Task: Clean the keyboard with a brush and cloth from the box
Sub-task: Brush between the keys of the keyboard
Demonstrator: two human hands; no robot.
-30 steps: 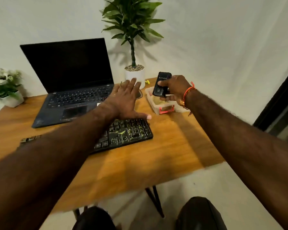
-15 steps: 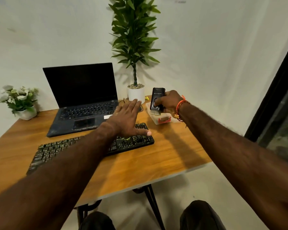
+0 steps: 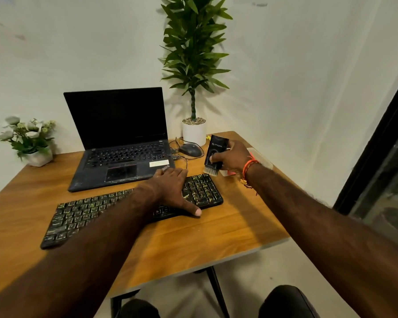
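Observation:
A black keyboard (image 3: pixel 83 216) lies across the wooden table (image 3: pixel 216 239). My left hand (image 3: pixel 174 191) rests flat on its right part, thumb at the front edge. My right hand (image 3: pixel 233 157) grips a black brush (image 3: pixel 216 149) upright, its pale bristles pointing down just above the keyboard's far right corner. The clear box (image 3: pixel 261 158) with a red clip sits behind my right hand, mostly hidden by it. No cloth is visible.
An open black laptop (image 3: pixel 117 138) stands behind the keyboard. A black mouse (image 3: pixel 190 149) with a cable lies beside it. A tall potted plant (image 3: pixel 193 131) is at the back, a small flower pot (image 3: pixel 36 154) at the far left. The table's edge runs close on the right.
My right hand has carried the brush out of the box and down toward the keyboard's right end. My left hand slid back onto the keys. The camera has tilted up.

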